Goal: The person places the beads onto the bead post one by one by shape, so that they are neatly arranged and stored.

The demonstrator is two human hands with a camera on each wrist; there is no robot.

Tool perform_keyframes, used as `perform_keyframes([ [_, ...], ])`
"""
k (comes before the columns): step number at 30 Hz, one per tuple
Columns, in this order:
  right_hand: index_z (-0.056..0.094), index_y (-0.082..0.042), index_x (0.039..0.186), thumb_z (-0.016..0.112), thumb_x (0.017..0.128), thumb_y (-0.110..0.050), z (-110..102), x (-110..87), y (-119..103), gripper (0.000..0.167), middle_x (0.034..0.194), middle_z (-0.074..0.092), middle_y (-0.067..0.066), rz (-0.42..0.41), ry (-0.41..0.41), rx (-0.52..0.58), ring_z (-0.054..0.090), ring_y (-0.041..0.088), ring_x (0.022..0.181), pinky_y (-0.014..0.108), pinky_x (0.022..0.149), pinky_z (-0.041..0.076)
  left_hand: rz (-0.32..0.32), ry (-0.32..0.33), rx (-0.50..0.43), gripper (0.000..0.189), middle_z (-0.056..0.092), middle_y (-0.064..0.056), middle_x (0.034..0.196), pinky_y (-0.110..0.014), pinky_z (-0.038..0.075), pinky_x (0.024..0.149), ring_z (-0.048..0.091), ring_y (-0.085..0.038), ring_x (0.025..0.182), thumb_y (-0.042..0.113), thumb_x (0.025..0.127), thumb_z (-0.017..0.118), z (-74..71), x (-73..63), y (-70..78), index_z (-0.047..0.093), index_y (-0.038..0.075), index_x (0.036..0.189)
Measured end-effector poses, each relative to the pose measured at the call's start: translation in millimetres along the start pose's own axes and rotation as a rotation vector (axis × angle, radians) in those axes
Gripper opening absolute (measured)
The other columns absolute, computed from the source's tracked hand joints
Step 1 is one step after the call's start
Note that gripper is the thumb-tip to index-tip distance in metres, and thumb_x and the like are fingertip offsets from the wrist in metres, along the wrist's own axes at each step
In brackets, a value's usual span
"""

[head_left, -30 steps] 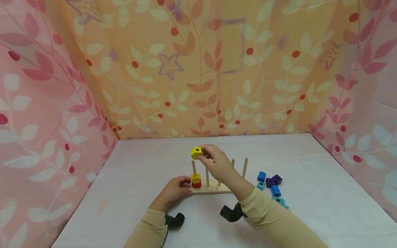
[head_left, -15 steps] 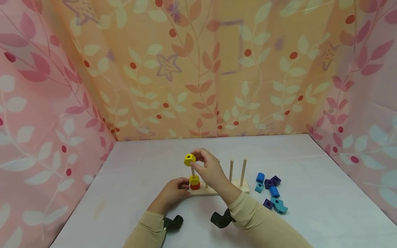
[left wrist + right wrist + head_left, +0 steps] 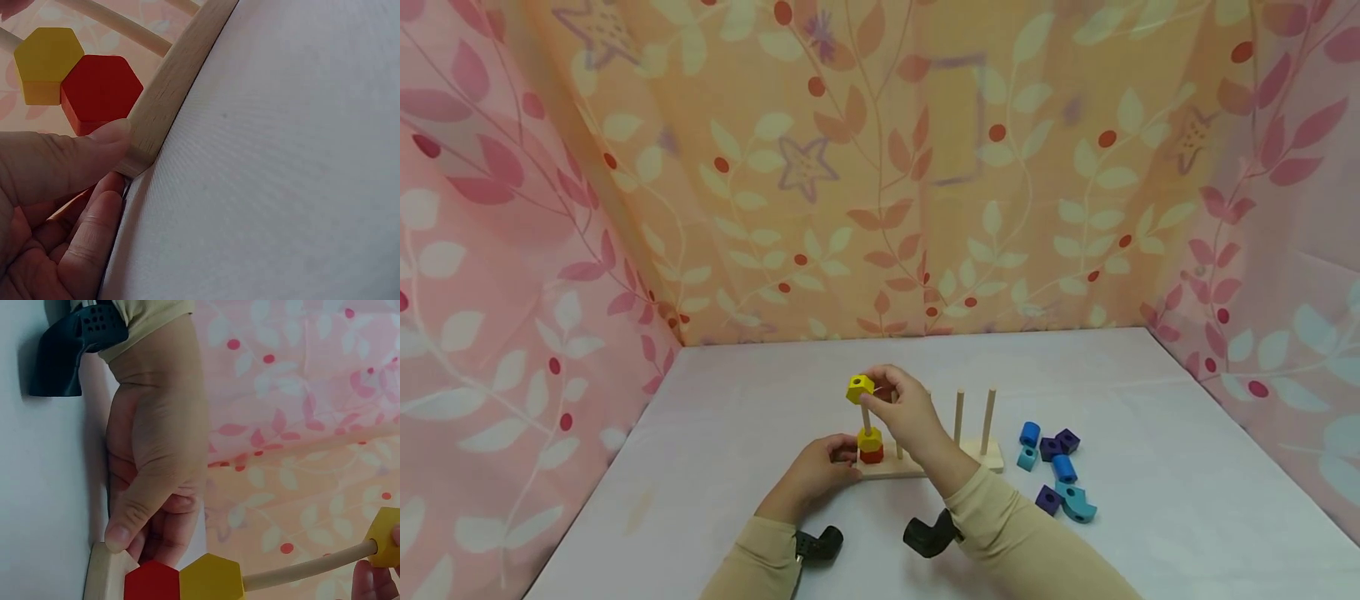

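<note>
My left hand (image 3: 815,471) grips the left end of a wooden peg stand (image 3: 164,94), thumb on its front and fingers round its end. On the leftmost peg sit a red hexagonal block (image 3: 103,90) and a yellow hexagonal block (image 3: 49,56) above it. With thumb and fingers, my right hand (image 3: 912,423) pinches a second yellow hexagonal block (image 3: 858,389) at the top of that peg. In the right wrist view the peg tip (image 3: 350,553) meets the hole of this block (image 3: 385,536). My right hand partly hides the middle pegs in the head view.
Right of the stand lie loose blocks: blue cylinders (image 3: 1063,468), purple cubes (image 3: 1048,500), a teal cube (image 3: 1027,458) and a curved teal piece (image 3: 1081,509). Bare pegs (image 3: 988,421) rise at the stand's right. Black wrist devices (image 3: 929,534) hang under both sleeves. Patterned curtains (image 3: 880,208) surround the white table (image 3: 760,400).
My right hand has moved left and slightly down, bringing the yellow block from above the leftmost peg onto its tip. My left hand has stayed at the stand's end.
</note>
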State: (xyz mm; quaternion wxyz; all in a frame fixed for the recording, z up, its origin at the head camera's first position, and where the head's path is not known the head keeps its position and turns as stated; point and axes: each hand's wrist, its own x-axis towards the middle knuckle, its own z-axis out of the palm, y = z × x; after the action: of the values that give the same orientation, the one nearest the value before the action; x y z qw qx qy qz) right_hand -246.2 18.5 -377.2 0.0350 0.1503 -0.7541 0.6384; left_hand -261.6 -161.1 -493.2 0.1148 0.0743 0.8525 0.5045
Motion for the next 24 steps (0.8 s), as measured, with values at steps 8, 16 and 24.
perform_keyframes([
  [8, 0.057, -0.011, 0.109, 0.067, 0.082, -0.008, 2, -1.4, 6, 0.029, 0.096, 0.056, 0.005, 0.027, 0.036, -0.004, 0.051, 0.019, 0.086, 0.03, 0.076, 0.046, 0.003, -0.005, -0.021, 0.045, 0.063, -0.002, 0.1, -0.039, 0.045, 0.086, 0.055, -0.017, 0.093, 0.012, 0.073, 0.076, 0.0, 0.9, -0.2, 0.06, 0.009, 0.114],
  [16, 0.042, -0.01, 0.124, 0.067, 0.082, -0.011, 7, -6.8, 14, 0.049, 0.105, 0.058, 0.004, 0.115, 0.067, -0.02, 0.055, 0.02, 0.093, 0.035, 0.081, 0.048, 0.019, -0.008, -0.011, 0.044, 0.064, -0.001, 0.1, -0.04, 0.045, 0.086, 0.057, -0.016, 0.093, 0.011, 0.072, 0.077, -0.8, 1.6, 0.4, 0.061, 0.01, 0.113],
  [24, 0.052, -0.009, 0.112, 0.068, 0.082, -0.011, 10, -8.0, 30, 0.033, 0.101, 0.059, 0.005, 0.163, 0.06, -0.035, 0.057, 0.019, 0.094, 0.035, 0.086, 0.047, -0.015, 0.009, 0.006, 0.044, 0.064, 0.001, 0.099, -0.04, 0.045, 0.086, 0.057, -0.015, 0.093, 0.015, 0.071, 0.077, 0.3, 1.9, -1.1, 0.061, 0.012, 0.112],
])
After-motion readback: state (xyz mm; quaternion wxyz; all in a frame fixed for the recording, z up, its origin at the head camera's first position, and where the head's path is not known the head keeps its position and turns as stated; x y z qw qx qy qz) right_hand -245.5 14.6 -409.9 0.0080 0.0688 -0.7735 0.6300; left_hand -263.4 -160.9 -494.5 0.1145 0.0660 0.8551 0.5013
